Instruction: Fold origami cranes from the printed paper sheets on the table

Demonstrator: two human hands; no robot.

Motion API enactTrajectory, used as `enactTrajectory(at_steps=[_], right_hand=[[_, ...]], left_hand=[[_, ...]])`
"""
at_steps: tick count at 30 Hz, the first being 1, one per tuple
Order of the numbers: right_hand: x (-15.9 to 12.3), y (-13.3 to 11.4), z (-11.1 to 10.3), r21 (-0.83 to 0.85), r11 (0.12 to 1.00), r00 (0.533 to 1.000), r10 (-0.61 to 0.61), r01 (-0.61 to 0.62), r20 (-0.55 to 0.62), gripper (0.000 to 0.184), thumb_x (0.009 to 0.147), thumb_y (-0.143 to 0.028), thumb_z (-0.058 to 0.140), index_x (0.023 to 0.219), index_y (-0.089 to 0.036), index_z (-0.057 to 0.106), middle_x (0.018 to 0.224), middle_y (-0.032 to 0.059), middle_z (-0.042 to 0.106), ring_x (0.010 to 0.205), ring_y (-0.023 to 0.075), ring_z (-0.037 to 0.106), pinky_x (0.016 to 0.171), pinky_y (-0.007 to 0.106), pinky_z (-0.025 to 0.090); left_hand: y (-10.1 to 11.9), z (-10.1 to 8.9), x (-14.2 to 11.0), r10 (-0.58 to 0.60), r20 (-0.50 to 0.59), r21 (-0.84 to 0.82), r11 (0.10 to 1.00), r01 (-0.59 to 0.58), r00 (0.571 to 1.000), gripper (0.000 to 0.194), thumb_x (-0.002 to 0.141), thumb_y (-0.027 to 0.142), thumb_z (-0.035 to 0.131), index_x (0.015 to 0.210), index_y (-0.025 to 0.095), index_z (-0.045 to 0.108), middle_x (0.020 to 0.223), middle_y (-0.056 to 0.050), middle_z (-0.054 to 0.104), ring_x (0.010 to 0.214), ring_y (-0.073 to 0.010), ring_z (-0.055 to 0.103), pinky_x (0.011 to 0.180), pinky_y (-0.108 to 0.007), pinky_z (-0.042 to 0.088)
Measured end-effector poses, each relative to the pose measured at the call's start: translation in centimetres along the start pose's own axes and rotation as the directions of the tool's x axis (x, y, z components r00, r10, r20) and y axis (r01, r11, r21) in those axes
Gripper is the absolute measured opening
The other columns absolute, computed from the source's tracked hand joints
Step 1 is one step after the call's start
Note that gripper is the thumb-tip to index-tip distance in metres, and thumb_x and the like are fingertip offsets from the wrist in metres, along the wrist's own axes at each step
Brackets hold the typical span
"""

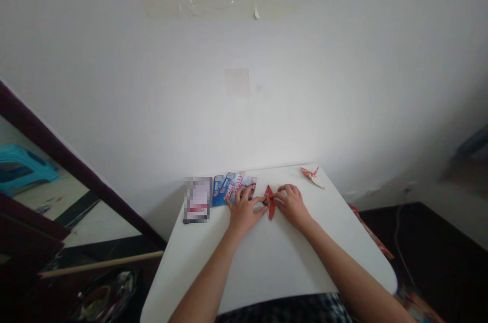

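Observation:
A small red folded paper piece (pixel 269 202) lies on the white table (pixel 267 257) between my two hands. My left hand (pixel 243 209) rests on the table with fingers spread, and its thumb tip touches the left side of the paper. My right hand (pixel 290 203) has its fingers curled, and its fingertips pinch the right edge of the paper. Both forearms reach in from the bottom of the view.
A folded red and white paper figure (pixel 313 176) sits at the table's far right corner. A blue printed sheet (pixel 232 187) and a blurred dark card (pixel 197 199) lie at the far left. A wooden stick (pixel 101 264) and clutter lie left of the table.

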State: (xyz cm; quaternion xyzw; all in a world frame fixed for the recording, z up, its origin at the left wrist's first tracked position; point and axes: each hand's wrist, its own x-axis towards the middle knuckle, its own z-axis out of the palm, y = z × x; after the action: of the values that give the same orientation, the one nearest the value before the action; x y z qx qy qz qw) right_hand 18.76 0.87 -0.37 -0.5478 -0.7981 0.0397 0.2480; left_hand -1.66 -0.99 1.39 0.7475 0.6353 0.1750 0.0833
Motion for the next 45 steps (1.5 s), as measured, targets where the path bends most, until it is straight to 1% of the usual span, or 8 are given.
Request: enactTrajectory(at_steps=[9, 13, 17, 25, 35, 38, 42, 45], right_hand=[[-0.3, 0.2, -0.6, 0.017, 1.0, 0.999, -0.026, 0.026, 0.035, 0.03, 0.089, -0.042, 0.067, 0.119, -0.037, 0.071, 0.127, 0.0075, 0.058, 0.125, 0.0283, 0.045, 0.11, 0.05, 0.036], [-0.4, 0.4, -0.7, 0.032, 0.998, 0.995, -0.048, 0.046, 0.083, 0.041, 0.084, -0.049, 0.072, 0.123, -0.037, 0.067, 0.131, 0.0071, 0.057, 0.128, 0.0286, 0.046, 0.114, 0.056, 0.031], [-0.5, 0.5, -0.8, 0.043, 0.998, 0.993, -0.058, 0.054, 0.105, 0.045, 0.082, -0.049, 0.073, 0.126, -0.036, 0.065, 0.134, 0.0078, 0.057, 0.129, 0.0292, 0.046, 0.116, 0.06, 0.027], [-0.4, 0.5, -1.0, 0.048, 0.998, 0.991, -0.056, 0.05, 0.118, 0.05, 0.079, -0.05, 0.074, 0.126, -0.036, 0.065, 0.134, 0.008, 0.056, 0.13, 0.0294, 0.046, 0.116, 0.059, 0.027], [-0.4, 0.9, -1.0, 0.041, 0.997, 0.99, -0.073, 0.068, 0.119, 0.057, 0.076, -0.055, 0.076, 0.129, -0.036, 0.063, 0.134, 0.0082, 0.057, 0.129, 0.0294, 0.048, 0.114, 0.056, 0.031], [-0.1, 1.4, -0.9, 0.072, 0.994, 0.991, -0.086, 0.079, 0.104, 0.049, 0.08, -0.051, 0.075, 0.126, -0.035, 0.066, 0.131, 0.0079, 0.061, 0.127, 0.028, 0.051, 0.112, 0.052, 0.034], [0.3, 2.3, -0.6, 0.169, 0.981, 0.994, -0.102, 0.093, 0.05, 0.02, 0.09, -0.04, 0.066, 0.106, -0.032, 0.077, 0.118, 0.0062, 0.067, 0.117, 0.0239, 0.058, 0.106, 0.044, 0.042], [0.3, 2.7, -0.4, 0.205, 0.974, 0.994, -0.105, 0.099, 0.02, 0.016, 0.091, -0.035, 0.066, 0.1, -0.032, 0.079, 0.116, 0.0059, 0.068, 0.114, 0.0239, 0.06, 0.104, 0.043, 0.045]], left_hand=[[0.1, -0.1, 0.0, -0.027, 0.027, 0.033, 0.999, 0.026, 0.999, 0.04, 0.081, 0.063, 0.065, 0.118, 0.05, 0.069, 0.161, 0.002, 0.038, 0.147, -0.0397, 0.026, 0.112, -0.081, 0.007], [0.2, -0.5, -0.2, -0.028, 0.082, 0.054, 0.998, 0.024, 0.996, 0.05, 0.076, 0.064, 0.07, 0.123, 0.051, 0.066, 0.164, 0.001, 0.032, 0.149, -0.0415, 0.024, 0.112, -0.08, 0.005], [0.3, -0.8, -0.4, -0.022, 0.125, 0.069, 0.998, 0.013, 0.992, 0.059, 0.072, 0.065, 0.073, 0.129, 0.053, 0.061, 0.167, 0.002, 0.025, 0.15, -0.0434, 0.021, 0.112, -0.081, 0.005], [0.3, -0.9, -0.5, -0.003, 0.155, 0.058, 0.998, -0.006, 0.988, 0.069, 0.07, 0.072, 0.07, 0.134, 0.051, 0.058, 0.168, -0.003, 0.023, 0.151, -0.0445, 0.019, 0.111, -0.082, 0.002], [0.2, -0.9, -0.4, -0.002, 0.155, 0.061, 0.998, -0.008, 0.988, 0.074, 0.066, 0.073, 0.073, 0.135, 0.054, 0.056, 0.168, 0.0, 0.022, 0.151, -0.0447, 0.019, 0.113, -0.079, 0.003], [0.4, -0.8, -0.5, 0.004, 0.158, 0.053, 0.999, -0.013, 0.987, 0.074, 0.067, 0.07, 0.074, 0.137, 0.053, 0.055, 0.168, -0.001, 0.022, 0.151, -0.0449, 0.019, 0.113, -0.079, 0.005], [0.7, -0.7, -0.6, 0.009, 0.106, 0.04, 0.999, -0.014, 0.994, 0.073, 0.069, 0.061, 0.076, 0.138, 0.05, 0.055, 0.166, -0.001, 0.029, 0.15, -0.0417, 0.023, 0.117, -0.075, 0.006], [0.7, -0.6, -0.6, 0.028, 0.049, 0.018, 0.999, -0.029, 0.998, 0.062, 0.073, 0.055, 0.076, 0.133, 0.051, 0.059, 0.162, 0.001, 0.037, 0.147, -0.0389, 0.028, 0.118, -0.073, 0.008]])
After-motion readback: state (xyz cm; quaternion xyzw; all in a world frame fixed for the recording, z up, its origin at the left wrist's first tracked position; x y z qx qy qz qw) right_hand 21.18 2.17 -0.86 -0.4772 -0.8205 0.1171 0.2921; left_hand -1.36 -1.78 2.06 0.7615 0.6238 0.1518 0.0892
